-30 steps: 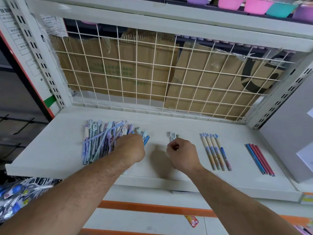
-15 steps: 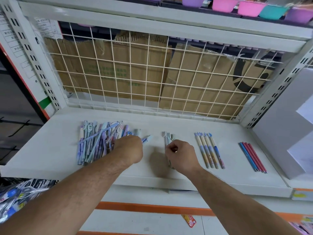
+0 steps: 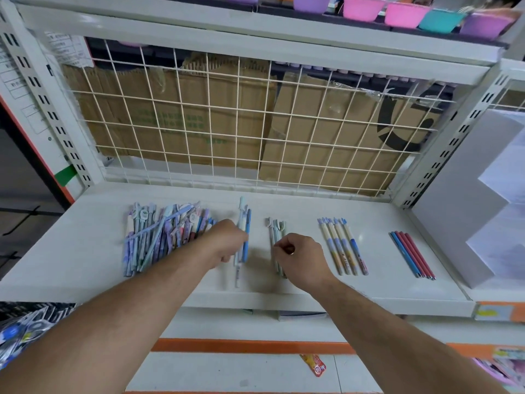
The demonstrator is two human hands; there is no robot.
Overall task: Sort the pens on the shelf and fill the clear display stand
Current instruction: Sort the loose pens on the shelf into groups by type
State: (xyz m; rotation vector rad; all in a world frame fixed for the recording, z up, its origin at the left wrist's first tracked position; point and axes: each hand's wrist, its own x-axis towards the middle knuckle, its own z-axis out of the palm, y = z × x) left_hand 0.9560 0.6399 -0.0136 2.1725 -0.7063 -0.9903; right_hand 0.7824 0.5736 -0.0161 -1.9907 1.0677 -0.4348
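On the white shelf [image 3: 85, 251], the left hand [image 3: 227, 241] grips a white and blue pen pair [image 3: 248, 228] just at 3 o'clock of the jumbled pen heap [image 3: 159, 237]. The right hand [image 3: 301, 260], fingers curled, pinches a small group of grey-green pens [image 3: 275, 230]. At its 3 o'clock lie beige-and-blue pens [image 3: 341, 245], and farther out at 3 o'clock lie red and blue pens [image 3: 412, 254].

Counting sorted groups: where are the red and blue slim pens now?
In the head view, the red and blue slim pens lie at the far right of the shelf, between the beige pens and the grey box.
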